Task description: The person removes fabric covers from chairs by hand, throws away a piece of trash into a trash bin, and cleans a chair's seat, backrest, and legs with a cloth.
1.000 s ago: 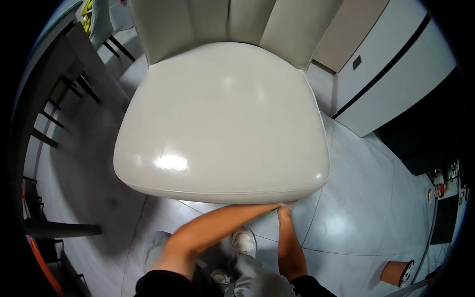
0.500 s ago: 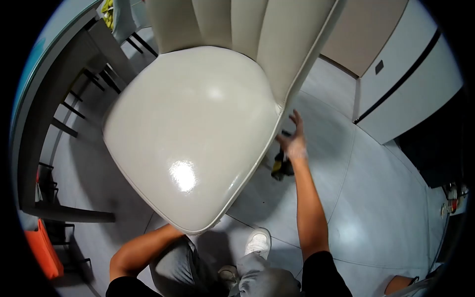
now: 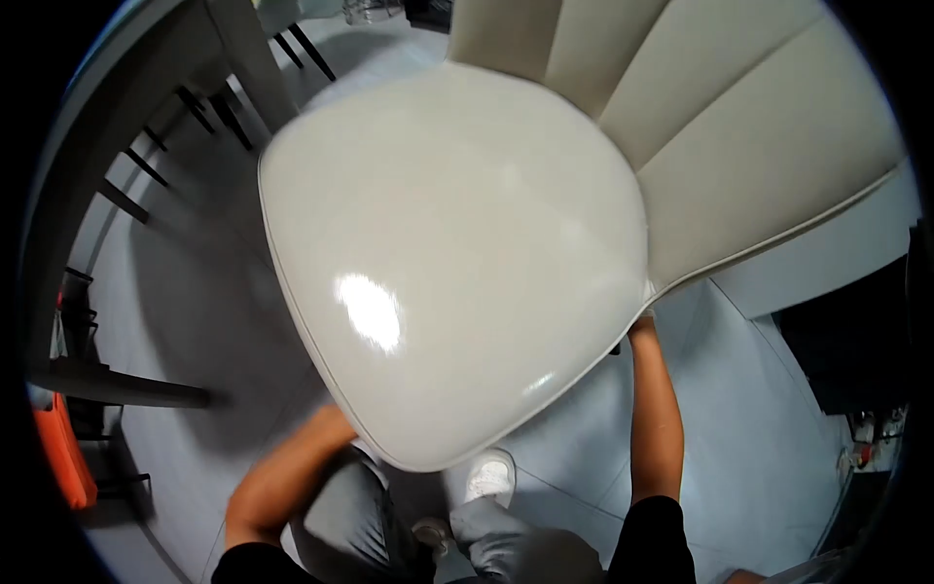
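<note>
A cream padded chair fills the middle of the view, its glossy seat (image 3: 448,253) facing up and its ribbed backrest (image 3: 759,127) turned to the upper right. My left arm reaches to the front left edge of the seat, and the hand is hidden beneath it. At the seat's right rear corner, near the base of the backrest, my right hand (image 3: 642,318) shows only at the wrist. Its fingers are hidden under the chair.
A dark table (image 3: 126,107) stands at the left, with one leg (image 3: 136,382) reaching inward. An orange bag (image 3: 66,453) lies at the lower left. White cabinets and a black object (image 3: 846,341) are at the right. My white shoe (image 3: 490,475) is below the seat.
The chair has turned, its backrest swinging to the right. My right hand was open beside a dark tool-like object under the chair; now both are largely hidden by the seat.
</note>
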